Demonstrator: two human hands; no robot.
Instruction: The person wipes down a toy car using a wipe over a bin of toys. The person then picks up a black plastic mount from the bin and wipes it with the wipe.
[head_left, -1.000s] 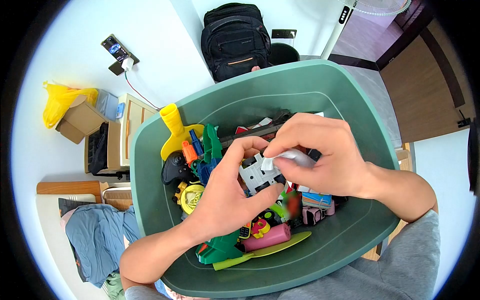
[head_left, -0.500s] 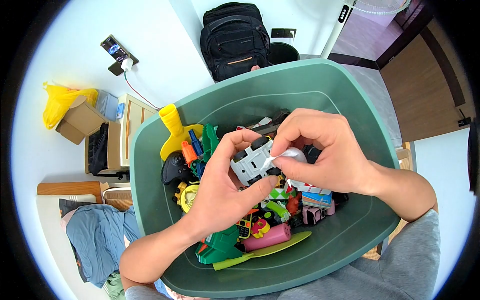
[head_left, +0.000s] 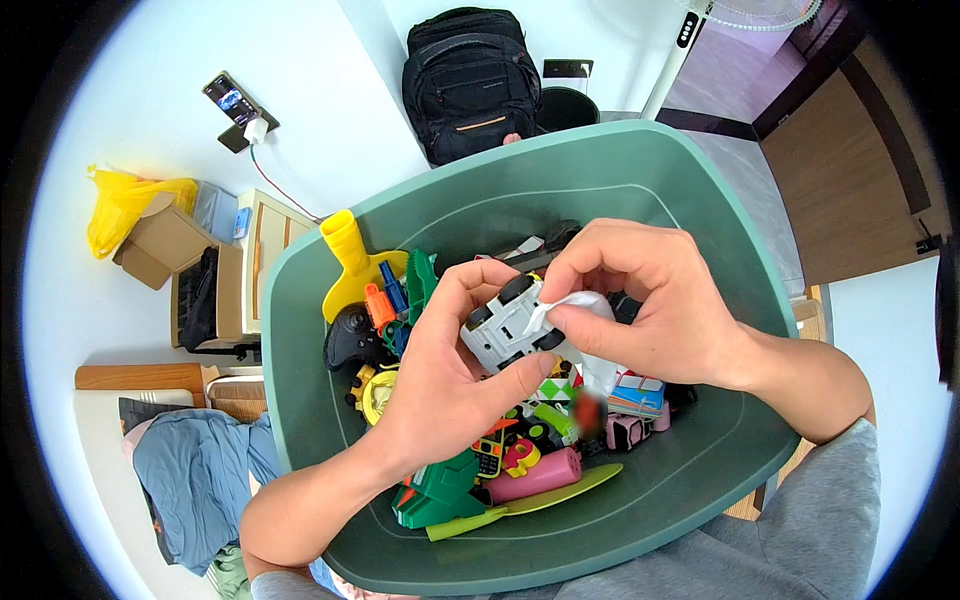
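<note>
My left hand (head_left: pixel 462 345) is closed round a toy car (head_left: pixel 497 330), its pale grey underside facing up and its black wheels showing. In my right hand (head_left: pixel 640 300) a white wipe (head_left: pixel 598 372) is pinched between thumb and fingers, one tip touching the car's underside and the rest hanging below. Under both hands is a green plastic tub (head_left: pixel 700 215) of toys. Around them lie a yellow shovel (head_left: pixel 347 265), a black game controller (head_left: pixel 352 337), a green toy piece (head_left: pixel 440 492), a pink cylinder (head_left: pixel 537 476) and a yellow-green blade-shaped piece (head_left: pixel 565 492).
A black backpack (head_left: pixel 470 85) and a black bin (head_left: pixel 567 107) stand behind the tub. The fan's white pole (head_left: pixel 665 75) rises nearby. On the left are a wall-mounted phone (head_left: pixel 230 98) with its cable, a cardboard box (head_left: pixel 165 235) and blue cloth (head_left: pixel 200 475).
The white wipe now hangs lower and wider beneath my right hand. The toy car has tilted slightly in my left hand. Both hands stay almost in place.
</note>
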